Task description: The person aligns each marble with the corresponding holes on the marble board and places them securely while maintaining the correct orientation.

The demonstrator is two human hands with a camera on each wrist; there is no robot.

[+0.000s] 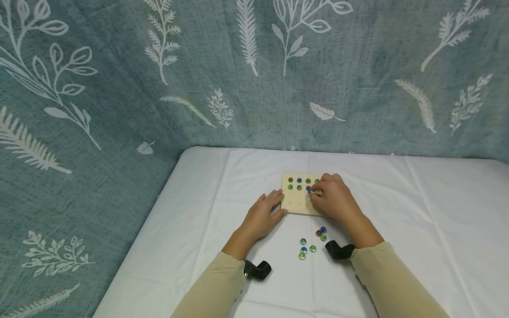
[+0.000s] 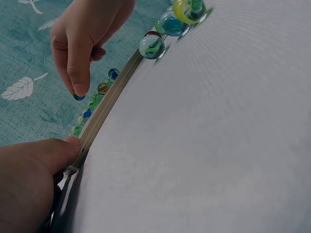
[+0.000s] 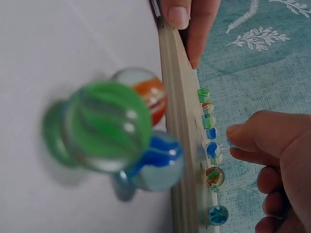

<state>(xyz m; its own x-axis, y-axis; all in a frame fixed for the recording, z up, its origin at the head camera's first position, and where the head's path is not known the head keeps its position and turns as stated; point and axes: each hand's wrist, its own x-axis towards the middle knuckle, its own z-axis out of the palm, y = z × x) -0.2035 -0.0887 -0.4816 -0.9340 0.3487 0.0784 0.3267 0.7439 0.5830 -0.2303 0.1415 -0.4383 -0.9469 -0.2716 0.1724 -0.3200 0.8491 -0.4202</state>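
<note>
A pale wooden board with rows of shallow hollows lies on the white cloth. Green, blue and brownish glass marbles sit in its far rows; bare hollows show at its near left. My left hand rests against the board's left side, its thumb touching the near edge by the corner. Over the board's right part, my right hand pinches a small blue marble between thumb and index finger, just above the seated marbles. The right hand hides some hollows in the head view.
Nearer than the board lie several loose marbles. An orange-red marble, a blue one and a green one are bunched; others lie to their left. A patterned blue-green curtain hangs behind the table.
</note>
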